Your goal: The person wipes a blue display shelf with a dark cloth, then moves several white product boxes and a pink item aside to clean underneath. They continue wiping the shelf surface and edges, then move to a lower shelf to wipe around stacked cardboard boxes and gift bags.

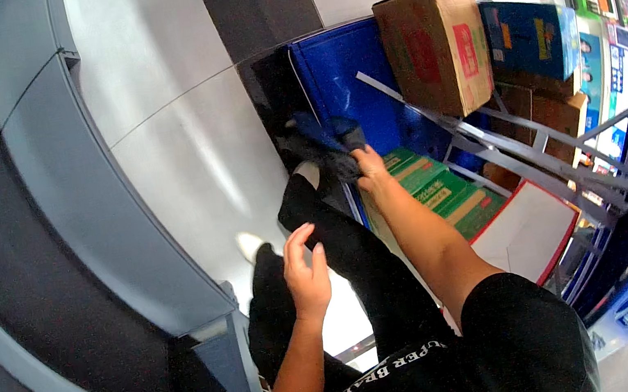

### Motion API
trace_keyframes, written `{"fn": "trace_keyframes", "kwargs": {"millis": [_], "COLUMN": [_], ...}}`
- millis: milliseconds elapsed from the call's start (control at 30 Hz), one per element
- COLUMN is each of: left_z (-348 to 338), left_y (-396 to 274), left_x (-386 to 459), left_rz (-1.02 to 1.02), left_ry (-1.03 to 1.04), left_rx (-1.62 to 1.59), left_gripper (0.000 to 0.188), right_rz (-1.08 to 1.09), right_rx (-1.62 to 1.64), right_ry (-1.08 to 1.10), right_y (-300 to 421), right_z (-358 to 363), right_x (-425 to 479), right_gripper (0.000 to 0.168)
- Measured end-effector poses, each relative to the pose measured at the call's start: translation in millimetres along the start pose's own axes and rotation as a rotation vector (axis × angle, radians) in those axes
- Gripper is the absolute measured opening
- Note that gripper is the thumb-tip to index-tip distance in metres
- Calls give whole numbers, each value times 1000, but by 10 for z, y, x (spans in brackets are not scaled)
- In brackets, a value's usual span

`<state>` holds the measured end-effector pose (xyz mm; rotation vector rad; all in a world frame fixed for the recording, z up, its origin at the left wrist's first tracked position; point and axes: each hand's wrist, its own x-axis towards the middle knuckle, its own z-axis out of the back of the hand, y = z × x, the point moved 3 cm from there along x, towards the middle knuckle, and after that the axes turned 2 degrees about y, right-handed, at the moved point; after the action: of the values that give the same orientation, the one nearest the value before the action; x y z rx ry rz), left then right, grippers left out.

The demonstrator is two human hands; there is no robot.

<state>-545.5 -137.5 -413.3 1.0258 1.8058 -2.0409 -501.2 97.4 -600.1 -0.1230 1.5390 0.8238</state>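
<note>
My right hand (370, 168) reaches forward and is closed on a dark blue object (323, 138), low over the floor beside a blue panel. Blur and shadow hide what kind of object it is. Just right of that hand lie green-topped cartons (434, 188) with tan tape bands. My left hand (307, 275) hangs in front of my black trousers (355, 257), fingers loosely curved and thumb apart, with nothing in it.
A large brown cardboard box (436, 51) with a raised flap stands on the blue panel (340, 70). Behind it is a blue carton (530, 38). Metal frame bars (485, 136) slant across the right. A grey counter (124, 215) curves along the left, beside the tiled floor (171, 126).
</note>
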Motion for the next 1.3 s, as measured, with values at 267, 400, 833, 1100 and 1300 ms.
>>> {"fn": "trace_keyframes", "kwargs": {"millis": [267,400,833,1100,1300], "left_z": [-698,-780,-568,-662,-768], "left_y": [90,-224,-345,-312,-464], "left_x": [1129,1377,1645,1688,1732], "left_rz": [119,67,126,154,142], "left_ry": [138,244,174,116,233], "left_rx": [-208,-156,-221,-129,-88], "left_gripper": [24,21,21,21,20], "right_rz": [39,212,857,1069,592], "right_rx": [-133,-795,-1150,-1236,-1187], "right_ry": [-435,-844,-643,-282,-782], "right_y": [223,0,856,1089,1844], "right_z": [437,254,-1856,-1551,-172], "right_x": [965,1499,1588,1559,2229], "right_gripper": [75,95,64,61,49]}}
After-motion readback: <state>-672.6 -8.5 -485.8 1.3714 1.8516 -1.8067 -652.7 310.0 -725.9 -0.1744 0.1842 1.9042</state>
